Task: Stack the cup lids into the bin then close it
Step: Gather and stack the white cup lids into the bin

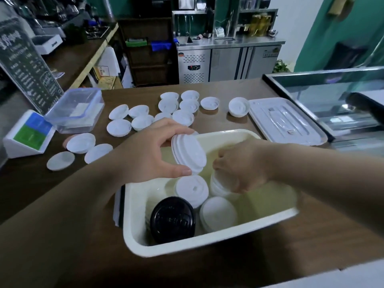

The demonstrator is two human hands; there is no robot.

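Fingers point(176, 126) of left hand point(149, 150) clasping lid stack point(190, 154) above bin point(135, 215), right hand point(241, 165) gripping second stack point(218, 187) inside it

- left hand point(149, 150) grips a stack of white lids point(188, 153) above the bin point(207, 246)
- right hand point(243, 165) holds another stack point(218, 186) inside it
- loose lids point(143, 119) lie scattered on the counter point(62, 204)
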